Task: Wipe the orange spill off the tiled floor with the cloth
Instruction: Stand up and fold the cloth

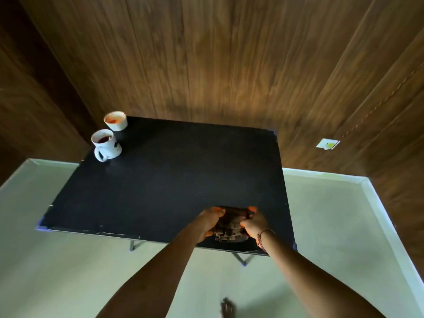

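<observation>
A crumpled brown cloth [230, 227] lies on the black tabletop [160, 180] near its front edge. My left hand [210, 220] grips the cloth's left side and my right hand [253, 222] grips its right side, fingers curled round the fabric. Orange stains show on the fingertips of both hands. No orange spill is visible on the pale tiled floor [68, 271] around the table.
A white cup with orange residue [115, 121] and a white mug of dark liquid [106, 144] stand at the table's back left corner. Wood-panelled walls surround the space. A white wall socket [328, 144] sits at right. My foot [227, 308] shows below.
</observation>
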